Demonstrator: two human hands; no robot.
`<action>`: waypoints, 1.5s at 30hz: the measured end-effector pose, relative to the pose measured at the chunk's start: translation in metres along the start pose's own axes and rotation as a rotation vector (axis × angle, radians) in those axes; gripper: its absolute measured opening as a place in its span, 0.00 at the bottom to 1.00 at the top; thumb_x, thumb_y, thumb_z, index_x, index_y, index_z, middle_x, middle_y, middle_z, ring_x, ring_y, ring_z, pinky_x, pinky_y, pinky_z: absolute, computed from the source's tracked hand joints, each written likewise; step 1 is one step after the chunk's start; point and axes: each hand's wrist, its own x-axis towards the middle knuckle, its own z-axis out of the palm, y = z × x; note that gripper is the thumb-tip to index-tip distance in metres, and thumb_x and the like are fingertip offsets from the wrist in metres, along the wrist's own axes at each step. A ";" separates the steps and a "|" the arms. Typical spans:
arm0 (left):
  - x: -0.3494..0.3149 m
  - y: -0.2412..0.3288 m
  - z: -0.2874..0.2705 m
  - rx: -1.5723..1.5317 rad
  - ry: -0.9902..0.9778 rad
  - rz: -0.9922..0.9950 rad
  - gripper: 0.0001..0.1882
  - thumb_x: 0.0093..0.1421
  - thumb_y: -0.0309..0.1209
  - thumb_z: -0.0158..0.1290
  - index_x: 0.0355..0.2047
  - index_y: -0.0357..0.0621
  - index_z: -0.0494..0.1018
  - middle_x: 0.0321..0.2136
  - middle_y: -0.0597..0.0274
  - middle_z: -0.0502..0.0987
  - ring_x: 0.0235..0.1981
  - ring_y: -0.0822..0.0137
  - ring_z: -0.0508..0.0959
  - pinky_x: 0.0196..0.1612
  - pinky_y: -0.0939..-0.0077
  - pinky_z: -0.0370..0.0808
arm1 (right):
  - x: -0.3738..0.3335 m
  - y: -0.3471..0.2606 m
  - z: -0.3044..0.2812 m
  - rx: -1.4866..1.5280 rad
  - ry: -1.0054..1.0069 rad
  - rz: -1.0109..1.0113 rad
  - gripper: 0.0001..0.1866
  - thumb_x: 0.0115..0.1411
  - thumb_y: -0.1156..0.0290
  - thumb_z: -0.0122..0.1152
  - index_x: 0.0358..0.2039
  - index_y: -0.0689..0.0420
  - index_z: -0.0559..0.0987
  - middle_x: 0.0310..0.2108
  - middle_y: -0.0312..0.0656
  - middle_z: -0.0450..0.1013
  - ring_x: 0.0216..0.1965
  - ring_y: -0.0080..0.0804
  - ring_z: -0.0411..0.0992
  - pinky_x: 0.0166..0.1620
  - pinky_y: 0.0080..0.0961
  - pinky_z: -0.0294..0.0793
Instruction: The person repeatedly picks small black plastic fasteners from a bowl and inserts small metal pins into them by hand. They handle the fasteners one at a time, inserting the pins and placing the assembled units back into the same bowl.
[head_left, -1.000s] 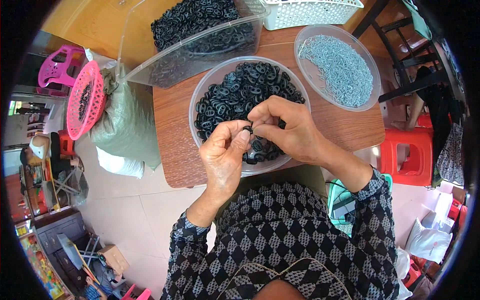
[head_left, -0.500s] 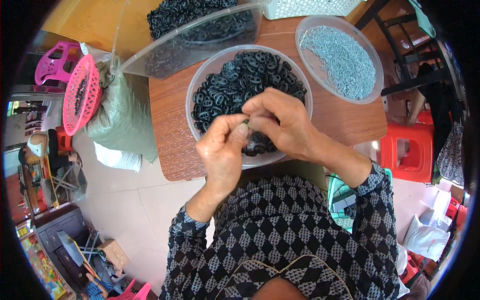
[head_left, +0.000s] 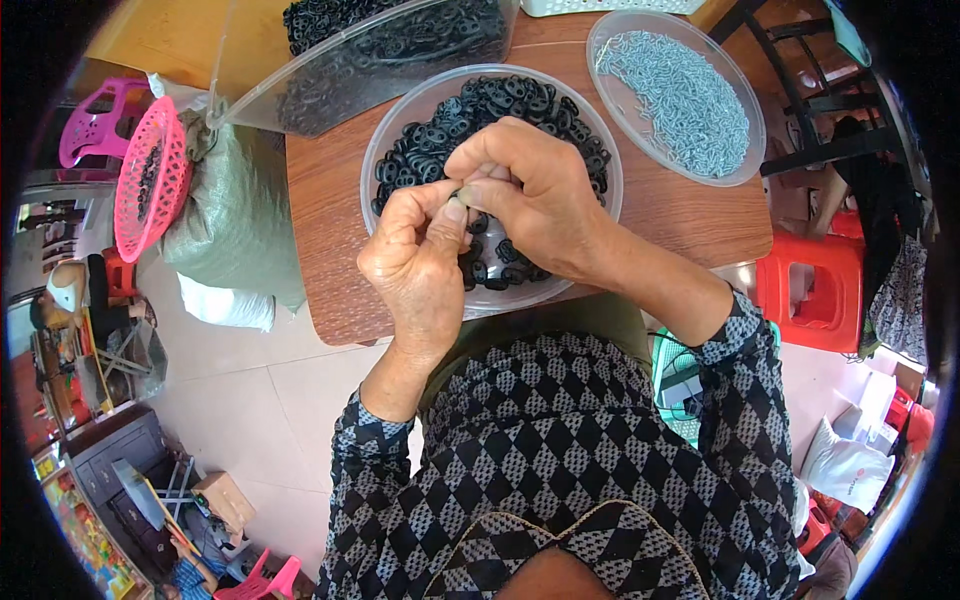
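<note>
My left hand (head_left: 415, 245) and my right hand (head_left: 535, 195) meet over a round clear tub (head_left: 372, 160). Between the fingertips of both hands is a small dark piece (head_left: 455, 193), mostly hidden by the fingers. Both hands are closed in a pinch, the right thumb and index finger against the left ones. Below them the tub holds a heap of small black plastic parts (head_left: 480, 100), many with two round holes. To the right lies a shallow round clear dish (head_left: 755, 120) of small thin silvery-blue metal pieces (head_left: 680, 110), perhaps springs; their exact kind is too small to tell.
Behind the tub, a large clear bin (head_left: 330, 115) of similar black parts stands on the wooden table (head_left: 335, 260). A pink basket (head_left: 130, 205) rests by a green sack (head_left: 230, 215) at the left. Red stools (head_left: 850, 290) are at the right; a person sits far left.
Both hands have shifted left across the tub, still pinched together at the fingertips. The whole view has moved slightly, so the table appears a little higher.
</note>
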 end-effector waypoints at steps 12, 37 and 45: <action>0.008 -0.010 -0.018 -0.248 0.029 -0.113 0.05 0.57 0.20 0.52 0.34 0.30 0.73 0.25 0.58 0.76 0.22 0.75 0.73 0.24 0.86 0.70 | -0.006 0.030 -0.014 -0.332 -0.333 -0.175 0.07 0.41 0.79 0.57 0.24 0.55 0.79 0.23 0.42 0.69 0.31 0.40 0.68 0.34 0.35 0.68; 0.003 0.000 -0.014 -0.373 0.015 -0.154 0.06 0.58 0.20 0.52 0.36 0.31 0.72 0.26 0.56 0.76 0.23 0.75 0.74 0.26 0.86 0.71 | -0.002 0.005 -0.016 0.542 -0.257 0.448 0.06 0.55 0.75 0.56 0.31 0.63 0.79 0.24 0.35 0.75 0.26 0.17 0.70 0.28 0.16 0.69; 0.000 0.004 -0.006 -0.321 0.040 -0.111 0.09 0.58 0.21 0.52 0.39 0.31 0.72 0.25 0.58 0.77 0.22 0.77 0.73 0.26 0.87 0.70 | -0.002 0.007 -0.017 0.732 -0.245 0.660 0.08 0.57 0.69 0.58 0.32 0.61 0.79 0.25 0.35 0.75 0.25 0.16 0.70 0.26 0.12 0.67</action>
